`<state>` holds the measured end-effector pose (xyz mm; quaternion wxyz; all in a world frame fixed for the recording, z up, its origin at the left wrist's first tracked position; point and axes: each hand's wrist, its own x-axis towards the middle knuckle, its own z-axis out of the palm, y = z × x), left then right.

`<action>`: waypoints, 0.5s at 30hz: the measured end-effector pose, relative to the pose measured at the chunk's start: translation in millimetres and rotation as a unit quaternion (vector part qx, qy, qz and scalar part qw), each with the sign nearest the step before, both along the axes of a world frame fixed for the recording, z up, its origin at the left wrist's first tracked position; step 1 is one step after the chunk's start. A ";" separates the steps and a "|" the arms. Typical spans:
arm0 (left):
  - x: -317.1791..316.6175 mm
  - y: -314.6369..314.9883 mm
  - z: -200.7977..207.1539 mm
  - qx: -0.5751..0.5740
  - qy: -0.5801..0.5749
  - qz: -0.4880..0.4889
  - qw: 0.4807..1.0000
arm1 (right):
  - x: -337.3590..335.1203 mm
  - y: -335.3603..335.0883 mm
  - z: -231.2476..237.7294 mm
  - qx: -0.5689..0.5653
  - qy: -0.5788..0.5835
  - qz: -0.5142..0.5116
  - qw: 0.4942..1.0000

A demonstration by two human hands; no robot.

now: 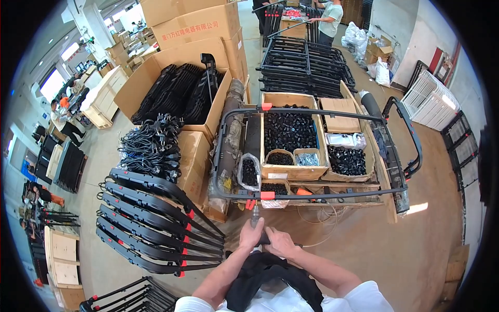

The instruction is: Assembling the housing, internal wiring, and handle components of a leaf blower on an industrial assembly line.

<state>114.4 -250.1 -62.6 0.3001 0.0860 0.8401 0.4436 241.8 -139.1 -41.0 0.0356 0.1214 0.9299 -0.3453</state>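
Close to my body, both hands are wrapped round a power screwdriver point(255, 212), its grey nose pointing away from me. My left hand point(250, 235) grips it from the left side. My right hand point(280, 243) closes on its darker rear part, which the fingers mostly hide. Just beyond the nose is the near bar of a black tubular frame point(338, 196), which lies across the workbench. A red joint piece point(267, 195) sits on that bar, with red prongs point(250, 204) beside the tool. Whether the nose touches the frame I cannot tell.
A wooden box point(267, 171) of black plastic parts stands inside the frame, beside a carton point(358, 177) of similar parts. At left are curved black frames point(140, 223), bundled cables point(150, 145) and a large carton point(130, 99). A person point(330, 21) stands at the far end.
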 end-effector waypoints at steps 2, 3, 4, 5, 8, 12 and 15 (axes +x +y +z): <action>-0.2 0.4 0.0 -0.006 -0.003 -0.001 1.000 | -1.1 -3.6 1.0 0.010 0.017 0.001 1.000; -0.2 0.0 -0.4 -0.011 -0.006 0.000 1.000 | -1.9 -5.2 2.2 0.021 0.035 0.005 0.999; 0.6 -0.5 -2.2 -0.013 -0.005 0.000 1.000 | -1.1 -5.8 2.2 0.020 0.036 0.004 0.999; 1.5 -1.1 -6.0 -0.005 -0.004 0.000 1.000 | 0.4 -6.6 -0.5 0.009 0.030 0.003 0.999; 3.7 -3.9 -12.5 -0.004 -0.003 0.005 1.000 | 1.6 -9.5 -8.7 -0.005 0.030 -0.001 1.000; 7.2 -6.2 -11.5 -0.009 -0.004 0.007 1.000 | 6.1 -12.1 -9.0 -0.005 0.042 -0.006 0.999; 9.8 -8.8 -12.0 -0.004 -0.002 0.008 1.000 | 8.7 -14.6 -6.5 -0.004 0.043 -0.008 0.999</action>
